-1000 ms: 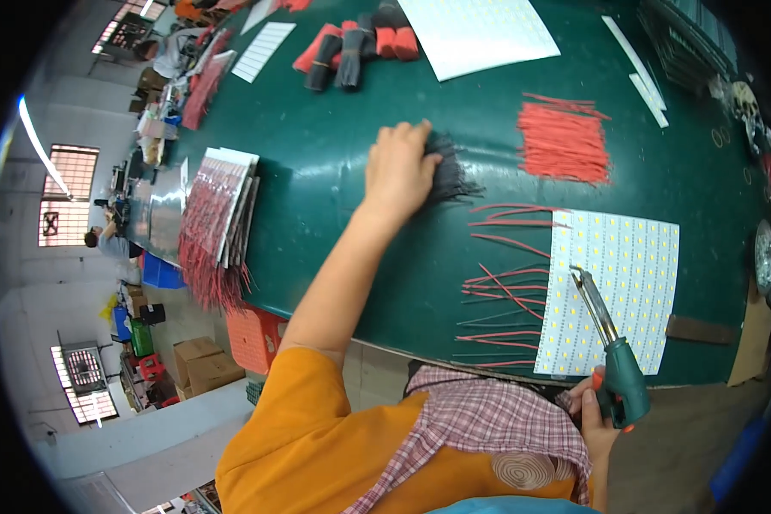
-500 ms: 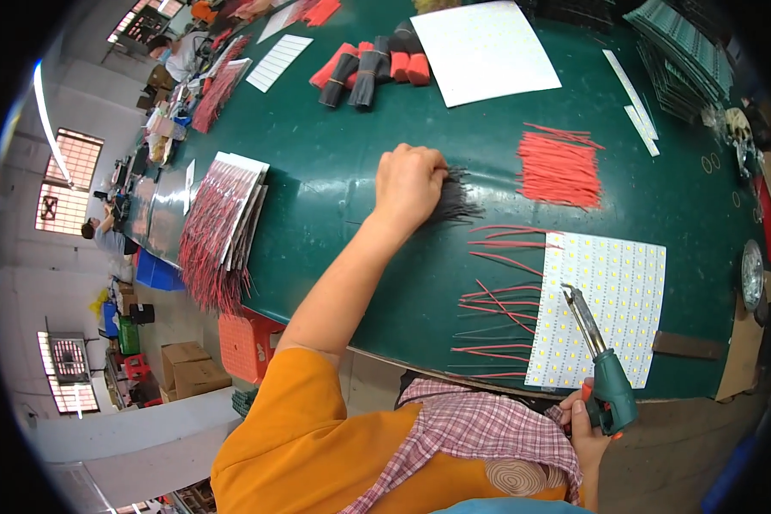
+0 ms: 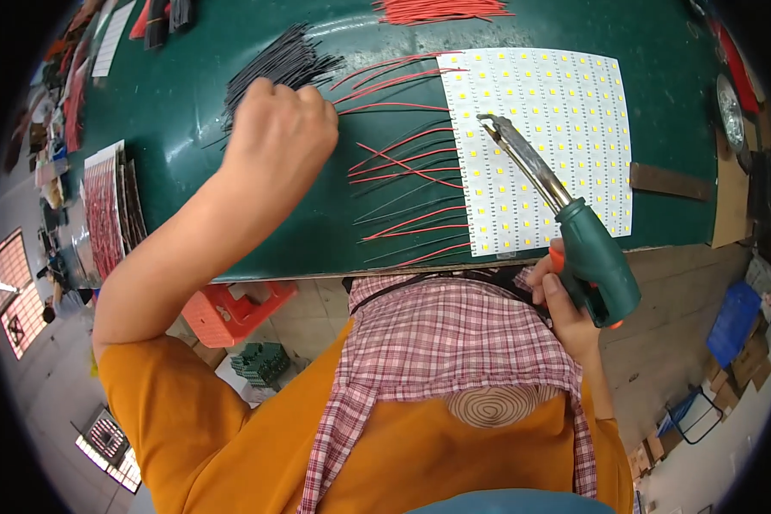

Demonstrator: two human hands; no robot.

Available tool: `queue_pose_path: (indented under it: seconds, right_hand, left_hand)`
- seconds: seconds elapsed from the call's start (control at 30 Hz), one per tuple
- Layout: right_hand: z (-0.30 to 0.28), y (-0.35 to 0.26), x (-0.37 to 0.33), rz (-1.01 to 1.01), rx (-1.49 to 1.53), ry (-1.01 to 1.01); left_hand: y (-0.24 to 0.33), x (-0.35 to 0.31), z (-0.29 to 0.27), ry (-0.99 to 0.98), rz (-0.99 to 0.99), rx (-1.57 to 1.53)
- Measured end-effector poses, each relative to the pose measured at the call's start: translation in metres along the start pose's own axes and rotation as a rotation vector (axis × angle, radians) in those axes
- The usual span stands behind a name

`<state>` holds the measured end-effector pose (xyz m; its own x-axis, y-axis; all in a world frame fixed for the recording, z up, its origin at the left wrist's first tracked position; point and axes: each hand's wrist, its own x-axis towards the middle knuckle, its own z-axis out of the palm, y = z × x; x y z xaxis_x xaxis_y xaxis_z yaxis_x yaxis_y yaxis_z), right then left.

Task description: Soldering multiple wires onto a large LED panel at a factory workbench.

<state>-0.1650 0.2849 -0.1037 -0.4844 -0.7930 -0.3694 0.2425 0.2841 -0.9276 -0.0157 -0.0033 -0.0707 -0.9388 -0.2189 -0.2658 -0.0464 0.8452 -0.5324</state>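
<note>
My left hand [image 3: 284,128] is closed, knuckles up, at the near side of a pile of black wires [image 3: 274,67]; its fingertips are hidden, so what it pinches is unclear. In my right hand [image 3: 567,313], at the table's front edge, is a green soldering gun [image 3: 598,253]. Its bent tip points up and left, over a white LED board [image 3: 565,107] with rows of yellow chips. Several red wires [image 3: 398,106] and thin black ones stick out from the board's left edge toward my left hand.
Cut red wires [image 3: 444,10] lie beyond the board. A dark flat bar [image 3: 672,182] touches its right side, with a round silver reel [image 3: 730,111] farther right. Wired boards [image 3: 103,210] are stacked at left. An orange-red stool [image 3: 236,313] stands below the table edge.
The view has tilted down and turned, shifting everything in the picture. My left hand has come off the black pile's left side to its near side, closer to the board. My right hand still holds the soldering gun.
</note>
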Motion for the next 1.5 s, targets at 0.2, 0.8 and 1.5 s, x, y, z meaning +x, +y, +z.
queue_pose_path:
  seconds: [0.2, 0.8, 1.5]
  right_hand:
    - [-0.011, 0.01, -0.007, -0.063, -0.118, -0.079]
    - [-0.007, -0.001, 0.018, -0.045, -0.285, -0.175]
    - [-0.008, -0.001, 0.02, -0.068, -0.294, -0.218]
  left_hand:
    - [0.006, 0.006, 0.005, -0.056, -0.034, -0.088]
    - [0.049, 0.046, 0.023, 0.637, -0.195, -0.968]
    - [0.06, 0.054, 0.032, 0.782, -0.198, -0.829]
